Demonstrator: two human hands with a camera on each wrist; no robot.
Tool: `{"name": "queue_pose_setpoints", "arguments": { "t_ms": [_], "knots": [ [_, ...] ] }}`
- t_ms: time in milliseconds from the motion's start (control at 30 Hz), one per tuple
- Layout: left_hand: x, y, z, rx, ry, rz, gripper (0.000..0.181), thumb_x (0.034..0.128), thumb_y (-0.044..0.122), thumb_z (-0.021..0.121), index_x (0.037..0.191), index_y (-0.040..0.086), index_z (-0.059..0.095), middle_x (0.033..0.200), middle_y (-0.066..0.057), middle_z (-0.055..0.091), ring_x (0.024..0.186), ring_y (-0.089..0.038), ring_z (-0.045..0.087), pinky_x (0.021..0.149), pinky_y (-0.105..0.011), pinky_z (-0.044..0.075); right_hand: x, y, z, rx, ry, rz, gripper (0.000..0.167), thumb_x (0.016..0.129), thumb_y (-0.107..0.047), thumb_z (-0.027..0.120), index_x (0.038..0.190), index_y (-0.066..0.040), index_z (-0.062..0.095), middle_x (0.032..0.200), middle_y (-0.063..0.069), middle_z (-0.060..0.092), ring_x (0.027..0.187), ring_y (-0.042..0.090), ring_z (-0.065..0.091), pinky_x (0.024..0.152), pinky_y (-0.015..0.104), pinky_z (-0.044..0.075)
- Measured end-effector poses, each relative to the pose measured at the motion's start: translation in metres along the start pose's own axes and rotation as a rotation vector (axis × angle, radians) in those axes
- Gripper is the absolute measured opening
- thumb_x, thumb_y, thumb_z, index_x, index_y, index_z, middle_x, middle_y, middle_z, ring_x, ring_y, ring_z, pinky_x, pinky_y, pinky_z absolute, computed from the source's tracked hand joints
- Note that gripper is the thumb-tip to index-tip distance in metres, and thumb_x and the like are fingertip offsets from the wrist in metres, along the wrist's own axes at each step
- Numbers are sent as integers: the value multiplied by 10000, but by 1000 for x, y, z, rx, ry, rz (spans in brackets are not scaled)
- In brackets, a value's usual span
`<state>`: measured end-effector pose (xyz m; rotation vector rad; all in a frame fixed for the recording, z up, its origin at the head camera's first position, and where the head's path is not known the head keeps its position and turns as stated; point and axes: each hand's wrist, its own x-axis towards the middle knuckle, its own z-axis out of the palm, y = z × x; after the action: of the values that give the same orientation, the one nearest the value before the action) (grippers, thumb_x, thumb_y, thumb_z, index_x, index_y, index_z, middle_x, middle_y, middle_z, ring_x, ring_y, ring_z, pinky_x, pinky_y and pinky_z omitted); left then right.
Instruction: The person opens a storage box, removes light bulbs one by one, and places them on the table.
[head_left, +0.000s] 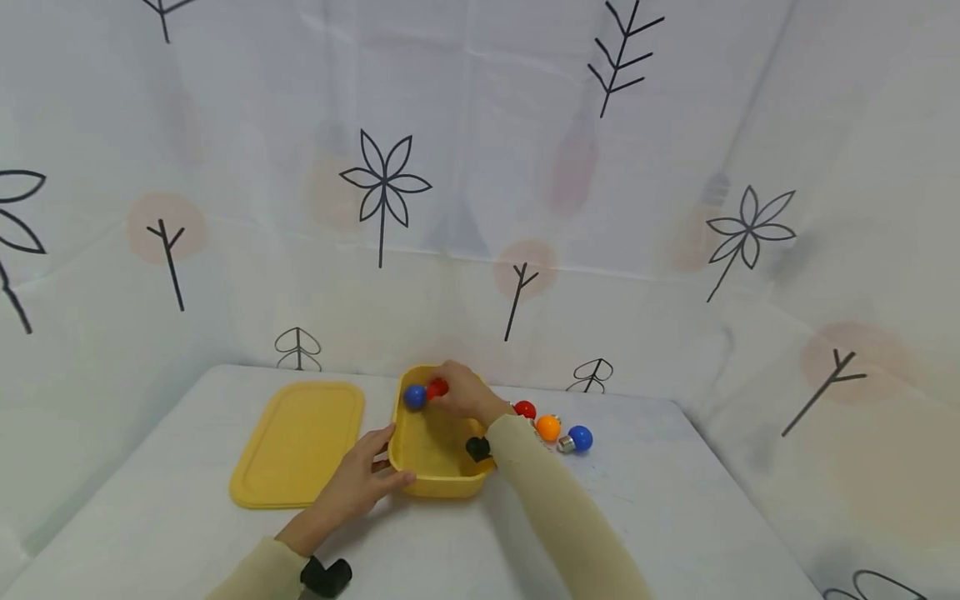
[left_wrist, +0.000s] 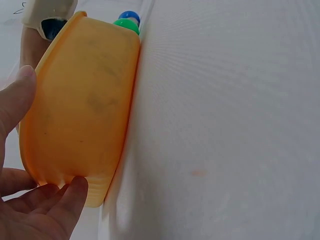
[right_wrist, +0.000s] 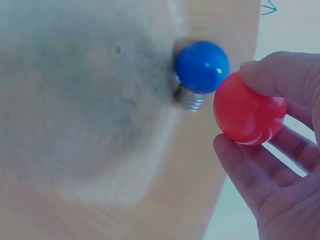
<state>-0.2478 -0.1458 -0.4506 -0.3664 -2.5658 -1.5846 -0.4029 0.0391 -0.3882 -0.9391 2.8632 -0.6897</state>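
A yellow plastic box (head_left: 438, 485) stands on the table. At its near left corner my left hand (head_left: 358, 477) grips the walls, thumb on one side and fingers on the other, as the left wrist view shows against the box's outer wall (left_wrist: 87, 100). Inside the far end, my right hand (head_left: 467, 393) pinches a red light bulb (right_wrist: 245, 110) by its round part between thumb and fingers; its base is hidden. Beside it in the box lies a blue light bulb (right_wrist: 202, 67) with a silver screw base, also visible in the head view.
Right of the box lie a red bulb (head_left: 525, 409), an orange bulb (head_left: 548, 428) and another blue bulb (head_left: 581, 438). A green bulb (left_wrist: 127, 25) shows past the box in the left wrist view. A flat yellow lid (head_left: 300, 442) lies to the left. Patterned cloth hangs behind.
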Motion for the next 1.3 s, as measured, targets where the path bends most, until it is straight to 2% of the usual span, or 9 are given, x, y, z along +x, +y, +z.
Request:
{"name": "queue_pose_setpoints", "arguments": {
  "t_ms": [300,633,933,1133,1300],
  "knots": [
    [-1,-1,-2,0,6,-12,841,812,261,772,1461,-30,323,1384,-169,438,1249,-316,476,969,-361,482,-21,-4,-12,28,38,-54,381,885,-198,692,1252,-124,618,1164,-7,546,1002,148,516,895,251,511],
    [-2,0,-2,-10,13,-43,845,807,251,779,1468,-11,321,1403,-146,430,1256,-284,473,972,-339,481,-58,-9,-31,72,159,-154,349,884,-158,688,1224,-112,624,1187,-2,551,1023,157,532,899,280,521],
    [0,-1,-1,7,15,-44,854,803,267,781,1469,-6,321,1404,-142,428,1253,-278,475,971,-327,482,-91,-7,-41,104,175,-96,390,879,-193,707,1255,-197,607,1219,-48,523,1048,127,534,882,273,541],
    [0,-1,0,-18,9,-15,848,807,256,779,1467,-14,320,1400,-157,429,1252,-296,474,970,-325,485,-113,4,-45,121,227,-94,397,869,-145,713,1252,-170,611,1218,-43,524,1068,143,544,901,308,539],
    [0,-1,0,-6,12,-28,854,806,262,779,1469,-10,316,1399,-150,429,1240,-283,482,968,-323,487,-127,16,-44,128,260,-86,383,865,-154,719,1235,-152,621,1204,-53,531,1046,152,546,892,369,548]
  ]
}}
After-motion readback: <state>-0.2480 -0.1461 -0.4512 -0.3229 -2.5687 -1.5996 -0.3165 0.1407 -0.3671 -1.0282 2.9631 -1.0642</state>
